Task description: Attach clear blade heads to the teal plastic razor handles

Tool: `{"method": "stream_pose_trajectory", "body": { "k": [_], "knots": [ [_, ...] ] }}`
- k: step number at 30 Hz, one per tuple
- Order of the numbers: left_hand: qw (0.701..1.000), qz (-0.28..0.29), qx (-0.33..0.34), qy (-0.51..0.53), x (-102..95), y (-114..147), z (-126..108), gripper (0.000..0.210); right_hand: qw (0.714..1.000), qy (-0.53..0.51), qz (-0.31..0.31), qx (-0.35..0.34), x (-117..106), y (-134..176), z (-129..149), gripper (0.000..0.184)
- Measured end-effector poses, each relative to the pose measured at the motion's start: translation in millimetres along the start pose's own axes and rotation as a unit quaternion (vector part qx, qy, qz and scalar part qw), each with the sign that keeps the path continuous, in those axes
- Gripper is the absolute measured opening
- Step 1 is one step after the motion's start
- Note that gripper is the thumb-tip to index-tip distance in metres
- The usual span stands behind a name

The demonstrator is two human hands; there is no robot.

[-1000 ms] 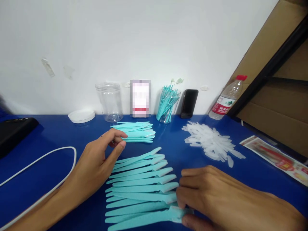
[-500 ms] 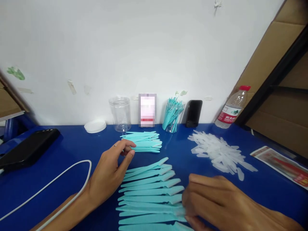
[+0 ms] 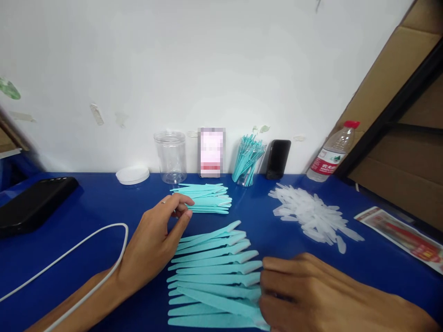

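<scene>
Turquoise stick (image 3: 219, 302), one, probably light, stiff, slick, best gripped mid-handle, is lying aslant at the fingertips of the right hand (image 3: 308, 290), closure unclear, left hand (image 3: 152, 240) holding thumb and forefinger apart.

The eyebrow razors (image 3: 214, 267) in the row are light blue-green, with paler, whitish ends. The stack of razors (image 3: 207, 203) behind is the same blue-green, and so are the sticks (image 3: 246, 159) in the see-through jar. The caps (image 3: 308, 214) are cloudy white. The table (image 3: 251, 205) is plain deep blue and the wall (image 3: 207, 69) is white. The lid (image 3: 132, 175) and the cable (image 3: 85, 238) are white too. The dark phone (image 3: 279, 157) is black. The bottle (image 3: 330, 159) is clear, with a bright red top and a red and white label. The cardboard (image 3: 387, 78) is brown.
</scene>
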State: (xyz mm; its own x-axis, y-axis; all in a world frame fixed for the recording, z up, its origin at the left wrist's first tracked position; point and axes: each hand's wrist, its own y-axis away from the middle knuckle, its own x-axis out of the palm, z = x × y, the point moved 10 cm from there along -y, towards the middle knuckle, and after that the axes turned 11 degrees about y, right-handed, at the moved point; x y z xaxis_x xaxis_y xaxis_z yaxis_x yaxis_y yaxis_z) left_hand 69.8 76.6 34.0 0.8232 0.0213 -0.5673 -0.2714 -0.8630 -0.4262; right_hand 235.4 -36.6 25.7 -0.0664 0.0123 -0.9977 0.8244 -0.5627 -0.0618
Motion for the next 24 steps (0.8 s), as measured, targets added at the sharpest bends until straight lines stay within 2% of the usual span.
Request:
{"method": "stream_pose_trajectory", "body": {
  "k": [4,8,11,17,24],
  "knots": [
    [1.0,0.006,0.0,-0.004,2.0,-0.1,3.8,0.018,0.999,-0.006,0.049,0.017,6.0,-0.6,-3.8,0.019],
    [1.0,0.007,0.002,-0.016,2.4,0.1,4.5,0.019,0.999,-0.003,0.04,0.016,9.3,0.5,-2.8,0.015],
    [1.0,0.008,0.001,-0.024,2.3,-0.3,4.4,0.02,0.999,0.018,0.026,0.015,9.7,0.2,-1.7,0.019],
    [0.999,0.012,0.007,-0.053,1.6,-2.8,8.8,0.021,0.997,0.06,0.052,-0.002,9.7,-1.7,-0.2,0.02],
    [0.989,0.069,0.068,-0.109,10.5,-8.6,16.2,0.022,0.996,0.065,0.066,0.01,4.8,0.8,-1.5,0.018]
  ]
}}
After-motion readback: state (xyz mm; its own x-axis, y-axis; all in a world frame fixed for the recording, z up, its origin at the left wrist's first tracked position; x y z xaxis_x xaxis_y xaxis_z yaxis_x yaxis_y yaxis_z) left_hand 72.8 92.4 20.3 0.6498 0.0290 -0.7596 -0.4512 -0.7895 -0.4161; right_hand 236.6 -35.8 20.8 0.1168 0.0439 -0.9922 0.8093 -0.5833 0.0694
